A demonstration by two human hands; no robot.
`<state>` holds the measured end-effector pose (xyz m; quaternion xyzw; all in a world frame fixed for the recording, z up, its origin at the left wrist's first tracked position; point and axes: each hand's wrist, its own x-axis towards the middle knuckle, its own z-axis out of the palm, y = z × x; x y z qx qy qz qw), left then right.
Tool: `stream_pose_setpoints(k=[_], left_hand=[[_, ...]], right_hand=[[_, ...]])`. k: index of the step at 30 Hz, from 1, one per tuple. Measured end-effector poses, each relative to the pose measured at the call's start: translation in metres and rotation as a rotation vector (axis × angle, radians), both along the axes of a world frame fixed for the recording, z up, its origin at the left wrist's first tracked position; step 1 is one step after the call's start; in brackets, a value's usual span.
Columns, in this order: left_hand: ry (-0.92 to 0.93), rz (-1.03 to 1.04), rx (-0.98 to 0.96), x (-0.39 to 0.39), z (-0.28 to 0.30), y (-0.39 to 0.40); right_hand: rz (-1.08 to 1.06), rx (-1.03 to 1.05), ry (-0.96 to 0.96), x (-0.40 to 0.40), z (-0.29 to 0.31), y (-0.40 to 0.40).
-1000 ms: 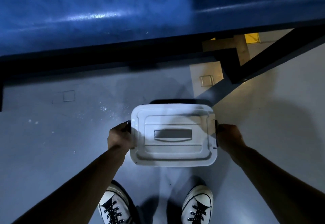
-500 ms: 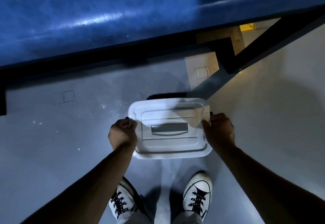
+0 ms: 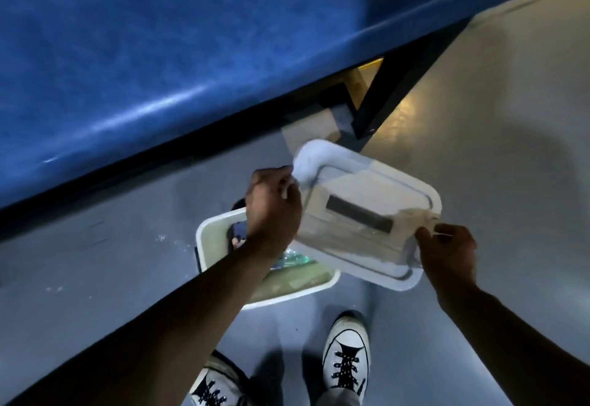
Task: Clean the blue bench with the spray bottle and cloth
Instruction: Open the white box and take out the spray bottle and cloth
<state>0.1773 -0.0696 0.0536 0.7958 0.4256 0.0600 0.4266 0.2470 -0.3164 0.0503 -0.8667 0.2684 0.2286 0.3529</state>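
Note:
The blue bench [image 3: 191, 54] fills the upper left, its glossy front edge running diagonally. Below it a white plastic box [image 3: 204, 239] stands on the floor, uncovered. Inside I see a dark spray head [image 3: 238, 230] and a clear greenish bottle part [image 3: 292, 260], mostly hidden by my left forearm. Both hands hold the box's white translucent lid [image 3: 367, 214] in the air, up and to the right of the box. My left hand [image 3: 274, 211] grips its left edge and my right hand [image 3: 447, 252] its right edge. No cloth is visible.
Grey floor [image 3: 95, 278] lies all around the box, lighter to the right. A black bench leg [image 3: 392, 86] angles down at the right, with a pale floor panel beside it. My two white sneakers [image 3: 346, 361] stand just behind the box.
The lid has come off the box and moved up and to the right in both hands, exposing the contents. The view has tilted, so the bench edge now runs diagonally.

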Motion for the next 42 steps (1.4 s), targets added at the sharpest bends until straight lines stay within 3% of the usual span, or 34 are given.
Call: stream_pose_setpoints(k=[5, 12, 15, 19, 23, 29, 33, 37, 42], left_hand=[[0.116, -0.313, -0.064, 0.089, -0.026, -0.054], [0.424, -0.483, -0.163, 0.143, -0.12, -0.098], [0.52, -0.607, -0.115, 0.143, -0.149, -0.106], [0.506, -0.597, -0.207, 0.132, -0.163, -0.107], [0.401, -0.548, -0.195, 0.111, -0.138, -0.094], [0.111, -0.369, -0.196, 0.039, -0.073, -0.032], [0.144, -0.15, -0.214, -0.021, -0.044, 0.013], [0.168, -0.03, -0.22, -0.092, -0.046, 0.04], [0.212, 0.055, -0.232, -0.159, -0.06, 0.052]], right_hand=[[-0.283, 0.057, 0.026, 0.019, -0.046, -0.067], [-0.549, 0.26, 0.217, 0.028, -0.117, -0.113], [-0.587, 0.324, 0.248, 0.023, -0.143, -0.124], [-0.544, 0.349, 0.291, 0.01, -0.153, -0.128], [-0.303, 0.18, 0.212, -0.004, -0.122, -0.116], [0.248, 0.136, 0.014, -0.036, -0.053, -0.03], [0.607, 0.139, -0.211, -0.057, -0.02, 0.047], [0.988, 0.107, -0.233, -0.08, -0.034, 0.104], [1.486, -0.259, -0.199, -0.105, -0.093, 0.154]])
